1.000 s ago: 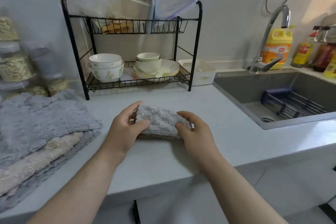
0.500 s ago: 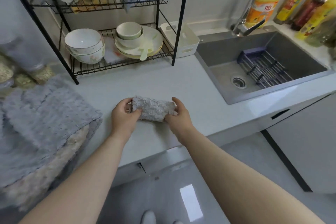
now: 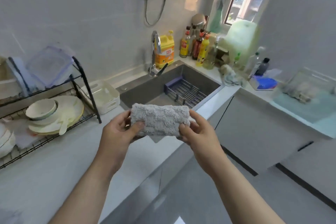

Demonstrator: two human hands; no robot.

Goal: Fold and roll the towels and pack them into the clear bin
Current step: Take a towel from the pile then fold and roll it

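Rolled towel (image 3: 160,122) held in air above counter edge, before sink (image 3: 145,94). Left hand (image 3: 118,132), right hand (image 3: 198,132) each pinch one end. Likely light, soft, springy: grip ends, else roll loosens. Clear bin (image 3: 300,112) well apart, rightward.

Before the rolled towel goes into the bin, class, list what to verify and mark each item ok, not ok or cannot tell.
1. Towel rolled compactly: ok.
2. Loose end tucked in: cannot tell; a grey flap seems to hang under the roll.
3. Left hand grip on the left end: ok, thumb on top.
4. Right hand grip on the right end: ok.
5. Clear bin in sight: ok, on the counter to the right, past the sink.
6. Room left in the bin: cannot tell; it is blurred, with some towels already inside.
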